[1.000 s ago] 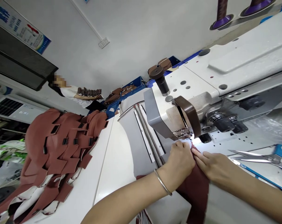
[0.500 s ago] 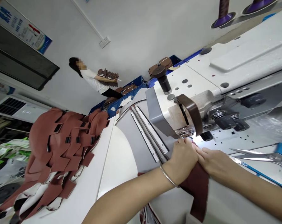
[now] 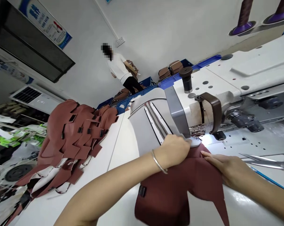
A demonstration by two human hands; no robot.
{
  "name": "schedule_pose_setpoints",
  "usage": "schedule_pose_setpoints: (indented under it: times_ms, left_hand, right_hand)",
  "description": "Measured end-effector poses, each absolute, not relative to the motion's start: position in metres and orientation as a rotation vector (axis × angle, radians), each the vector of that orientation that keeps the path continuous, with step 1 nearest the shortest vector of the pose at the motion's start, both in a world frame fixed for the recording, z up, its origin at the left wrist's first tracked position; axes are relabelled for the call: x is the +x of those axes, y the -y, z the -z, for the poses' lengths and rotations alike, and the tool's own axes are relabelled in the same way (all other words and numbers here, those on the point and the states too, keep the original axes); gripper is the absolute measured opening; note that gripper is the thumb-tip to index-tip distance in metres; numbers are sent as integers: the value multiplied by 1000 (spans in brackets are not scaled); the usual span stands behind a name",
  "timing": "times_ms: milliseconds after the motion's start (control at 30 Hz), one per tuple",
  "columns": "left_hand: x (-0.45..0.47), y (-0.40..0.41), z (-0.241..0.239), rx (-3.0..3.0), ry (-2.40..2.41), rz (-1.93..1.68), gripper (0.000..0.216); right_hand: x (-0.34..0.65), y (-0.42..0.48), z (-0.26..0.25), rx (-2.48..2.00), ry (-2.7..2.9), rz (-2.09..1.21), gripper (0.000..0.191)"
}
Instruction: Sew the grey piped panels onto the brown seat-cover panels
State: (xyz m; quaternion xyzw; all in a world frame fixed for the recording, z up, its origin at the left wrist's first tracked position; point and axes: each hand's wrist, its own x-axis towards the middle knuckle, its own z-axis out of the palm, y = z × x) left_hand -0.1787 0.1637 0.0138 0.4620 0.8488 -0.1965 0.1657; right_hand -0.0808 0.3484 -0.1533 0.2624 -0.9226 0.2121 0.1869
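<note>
Since the earlier frame, the left hand [image 3: 175, 149] has drawn away from the lit end of the sewing machine [image 3: 255, 64], and more of the maroon piece [image 3: 170, 182] shows. The piece lies on the near side of the sewing machine, its upper end close to the stitching area. It is smooth and deep maroon, with a broad rounded lobe, a curved notch along its lower edge, a narrow pointed tip, and a small black tab [image 3: 142, 191] on the lobe. The left fingers curl down at its upper part; I cannot tell whether they grip. The right hand [image 3: 226, 164] touches its edge with narrowly spaced fingertips; any pinch is unclear.
</note>
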Motion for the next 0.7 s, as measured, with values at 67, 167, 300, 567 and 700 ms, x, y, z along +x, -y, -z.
schedule_pose_setpoints:
  times_ms: [67, 167, 300, 567, 700]
  left_hand:
    - [-176, -179, -23, 1278, -2320, 584, 30]
    - [-168, -188, -24, 1251, -2268, 584, 21]
    - [-159, -183, -11, 1329, -2328, 501, 17]
    - [-150, -198, -2, 1177, -2190, 528, 29]
    - [-148, -206, 0, 1138, -2169, 464, 30]
  right_hand:
    - [-79, -347, 153, 803, 2588, -504, 43]
    - [-78, -344, 153, 847, 2566, -399, 44]
    - [-78, -341, 157, 870, 2557, -311, 45]
    - [-88, -334, 150, 856, 2551, -187, 43]
    - [-89, -332, 144, 852, 2506, -169, 49]
